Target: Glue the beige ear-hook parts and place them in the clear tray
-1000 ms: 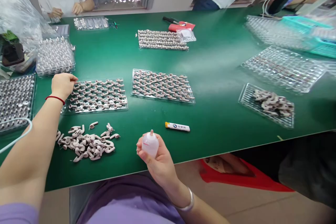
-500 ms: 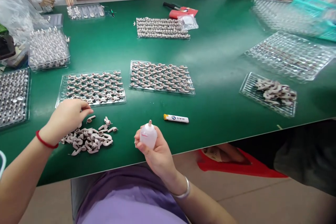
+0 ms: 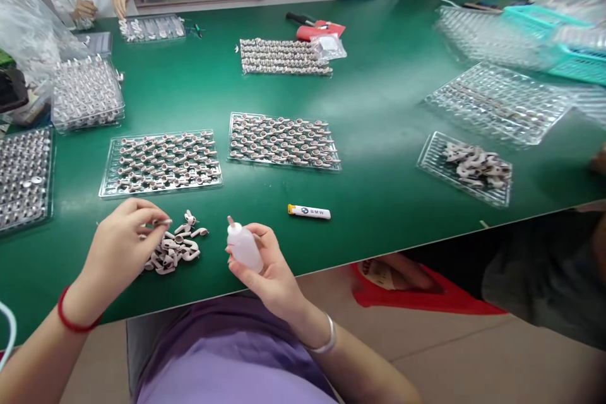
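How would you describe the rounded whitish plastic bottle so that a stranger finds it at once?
At the near edge of the long green table, find the right hand, with a silver bangle at its wrist. It holds a rounded, translucent whitish plastic bottle. Unlike the slim white lighter with a yellow end nearby, this is plump with a narrow brownish tip.

One bottle (image 3: 246, 250), one lighter (image 3: 309, 212) (singles both), two bracelets (image 3: 332, 332)

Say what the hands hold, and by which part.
The right hand holds a bottle around its body. The left hand pinches a small pale piece; by which part cannot be told.
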Demonstrator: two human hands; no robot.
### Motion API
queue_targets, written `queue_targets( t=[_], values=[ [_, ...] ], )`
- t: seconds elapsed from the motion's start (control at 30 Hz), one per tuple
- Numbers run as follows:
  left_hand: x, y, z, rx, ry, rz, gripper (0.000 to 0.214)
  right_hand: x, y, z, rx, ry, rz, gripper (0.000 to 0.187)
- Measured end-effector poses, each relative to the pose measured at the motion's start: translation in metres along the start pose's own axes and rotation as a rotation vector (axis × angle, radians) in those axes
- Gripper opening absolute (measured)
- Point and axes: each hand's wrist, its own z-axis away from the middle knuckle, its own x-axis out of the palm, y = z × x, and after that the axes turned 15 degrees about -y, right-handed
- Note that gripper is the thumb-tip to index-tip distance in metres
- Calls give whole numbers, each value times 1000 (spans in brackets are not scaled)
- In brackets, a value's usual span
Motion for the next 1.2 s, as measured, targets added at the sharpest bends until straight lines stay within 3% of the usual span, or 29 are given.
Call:
queue_targets(
  t=[0.13, 0.33, 0.47, 0.63, 0.77, 0.93, 1.07, 1.2],
  values=[
    [18, 19, 47, 149, 114, 215, 9, 16, -3, 4, 12, -114, 22, 49],
    [44, 37, 82, 217, 74, 347, 7, 35, -4, -4, 12, -243, -7, 51],
    [45, 37, 88, 229, 10, 395, 9, 34, -5, -6, 6, -316, -31, 48],
    [42, 37, 91, 229, -145, 529, 18, 28, -3, -2, 96, -397, -164, 50],
    [46, 38, 92, 210, -175, 636, 24, 26, 2, 0, 74, -465, -284, 51],
    [49, 40, 94, 218, -148, 655, 25, 26, 7, 0, 18, -487, -354, 51],
    [49, 40, 94, 229, -110, 593, 23, 25, 2, -1, 5, -498, -289, 54],
    [55, 29, 94, 221, 66, 347, 19, 17, -6, 2, 28, -474, -44, 55]
  ],
)
